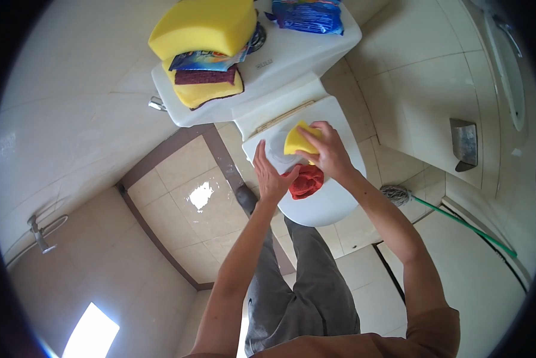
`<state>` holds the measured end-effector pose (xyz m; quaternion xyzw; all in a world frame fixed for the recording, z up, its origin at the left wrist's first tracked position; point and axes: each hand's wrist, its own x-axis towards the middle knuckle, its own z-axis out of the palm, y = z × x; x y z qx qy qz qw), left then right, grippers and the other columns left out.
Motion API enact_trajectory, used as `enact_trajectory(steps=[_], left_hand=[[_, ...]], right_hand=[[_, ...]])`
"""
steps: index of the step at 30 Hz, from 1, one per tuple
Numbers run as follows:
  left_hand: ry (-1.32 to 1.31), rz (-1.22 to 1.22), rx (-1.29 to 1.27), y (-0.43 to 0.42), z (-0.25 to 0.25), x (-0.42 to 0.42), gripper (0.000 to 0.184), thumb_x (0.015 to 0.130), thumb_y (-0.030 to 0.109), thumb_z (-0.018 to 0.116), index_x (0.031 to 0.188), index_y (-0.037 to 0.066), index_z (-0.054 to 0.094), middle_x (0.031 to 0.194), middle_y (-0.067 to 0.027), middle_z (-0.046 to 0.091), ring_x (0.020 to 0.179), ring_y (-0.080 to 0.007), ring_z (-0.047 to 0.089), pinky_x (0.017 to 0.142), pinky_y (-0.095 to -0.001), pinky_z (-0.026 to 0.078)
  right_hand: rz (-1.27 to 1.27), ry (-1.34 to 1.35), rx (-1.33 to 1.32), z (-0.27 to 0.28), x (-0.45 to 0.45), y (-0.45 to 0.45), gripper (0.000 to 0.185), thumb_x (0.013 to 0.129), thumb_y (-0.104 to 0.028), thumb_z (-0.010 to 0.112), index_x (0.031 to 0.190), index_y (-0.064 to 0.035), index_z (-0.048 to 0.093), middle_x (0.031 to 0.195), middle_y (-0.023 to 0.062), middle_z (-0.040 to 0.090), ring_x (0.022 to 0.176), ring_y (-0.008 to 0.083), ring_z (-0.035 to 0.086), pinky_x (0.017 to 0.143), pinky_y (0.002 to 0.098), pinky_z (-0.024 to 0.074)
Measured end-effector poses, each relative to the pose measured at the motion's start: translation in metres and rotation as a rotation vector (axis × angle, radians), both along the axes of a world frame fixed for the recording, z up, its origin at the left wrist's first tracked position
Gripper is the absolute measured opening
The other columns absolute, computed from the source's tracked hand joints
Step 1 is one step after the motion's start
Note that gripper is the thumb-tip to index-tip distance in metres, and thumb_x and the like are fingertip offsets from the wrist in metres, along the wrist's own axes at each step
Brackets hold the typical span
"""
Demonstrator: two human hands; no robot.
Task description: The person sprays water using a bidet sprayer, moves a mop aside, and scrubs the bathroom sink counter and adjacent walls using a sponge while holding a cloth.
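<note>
My right hand grips a yellow sponge above the closed white toilet lid. Beside it, my left hand has its fingers stretched and its thumb apart, next to a pale, rounded, see-through thing that I cannot clearly make out. A crumpled red cloth lies on the lid just below the sponge, close to my left thumb.
On the cistern sit a large yellow sponge, a yellow-and-maroon folded cloth and a blue packet. A green-handled mop lies at the right. A metal paper holder juts from the right wall. The tiled floor looks wet.
</note>
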<state>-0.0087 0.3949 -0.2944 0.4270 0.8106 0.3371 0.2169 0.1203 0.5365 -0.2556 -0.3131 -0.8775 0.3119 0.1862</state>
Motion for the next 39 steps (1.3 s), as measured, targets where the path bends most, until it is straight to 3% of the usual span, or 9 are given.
enact_trajectory(steps=[3,8,13,25,31,34,39], left_hand=[[-0.091,-0.135,-0.009,0.017,-0.007,-0.015,0.116,0.062,0.03,0.088,0.148,-0.002,0.017,0.145,-0.022,0.034,0.133,-0.0417,0.033,0.111,-0.0492,0.029],[-0.121,-0.178,-0.138,0.023,-0.022,-0.026,0.105,0.059,0.028,0.089,0.145,0.011,0.03,0.14,-0.0104,0.046,0.128,-0.0375,0.038,0.108,-0.0472,0.032],[-0.161,-0.15,-0.115,0.02,-0.026,-0.027,0.101,0.055,0.02,0.089,0.142,0.016,0.037,0.134,-0.0062,0.052,0.125,-0.0365,0.038,0.108,-0.0467,0.034],[-0.183,-0.131,-0.061,0.018,-0.033,-0.027,0.098,0.056,0.023,0.089,0.14,0.016,0.04,0.134,-0.0054,0.053,0.125,-0.0387,0.039,0.107,-0.0487,0.032],[-0.153,-0.153,-0.093,0.018,-0.035,-0.028,0.105,0.053,0.023,0.091,0.142,0.017,0.036,0.134,-0.0063,0.053,0.126,-0.0391,0.036,0.108,-0.0486,0.032],[-0.151,-0.143,-0.09,0.017,-0.037,-0.026,0.104,0.054,0.024,0.091,0.142,0.016,0.036,0.134,-0.0072,0.054,0.126,-0.0388,0.037,0.108,-0.0483,0.032],[-0.117,-0.16,-0.083,0.017,-0.039,-0.027,0.099,0.057,0.026,0.089,0.141,0.016,0.037,0.137,-0.0042,0.05,0.125,-0.0379,0.038,0.107,-0.0483,0.033]], right_hand=[[0.266,-0.21,0.113,0.012,-0.021,0.004,0.056,0.068,-0.016,0.081,0.121,-0.0125,0.063,0.113,0.009,0.053,0.098,0.0262,0.053,0.085,0.0381,0.0434],[0.465,-0.232,0.189,-0.011,-0.04,0.008,0.018,0.074,-0.013,0.069,0.092,-0.0098,0.071,0.095,0.0039,0.061,0.097,0.0215,0.053,0.086,0.0344,0.0429],[0.543,-0.312,0.262,-0.02,-0.043,0.001,0.008,0.076,-0.015,0.065,0.077,-0.0094,0.071,0.083,0.0023,0.063,0.096,0.0187,0.053,0.086,0.0329,0.0428],[0.384,-0.462,0.518,-0.041,-0.067,-0.02,0.009,0.074,-0.016,0.064,0.069,-0.0129,0.07,0.077,-0.0013,0.064,0.099,0.0174,0.052,0.085,0.0311,0.0405],[0.419,-0.487,0.393,-0.044,-0.071,-0.008,0.008,0.071,-0.017,0.067,0.067,-0.0131,0.073,0.076,-0.0015,0.065,0.101,0.0162,0.052,0.086,0.0309,0.0405],[0.494,-0.385,0.57,-0.046,-0.059,-0.016,0.008,0.071,-0.016,0.067,0.067,-0.0128,0.073,0.075,-0.0004,0.066,0.101,0.0164,0.052,0.087,0.0308,0.041],[0.467,-0.475,0.453,-0.043,-0.069,-0.013,0.008,0.072,-0.014,0.066,0.068,-0.0105,0.072,0.082,0.0017,0.067,0.099,0.0187,0.055,0.089,0.032,0.042]])
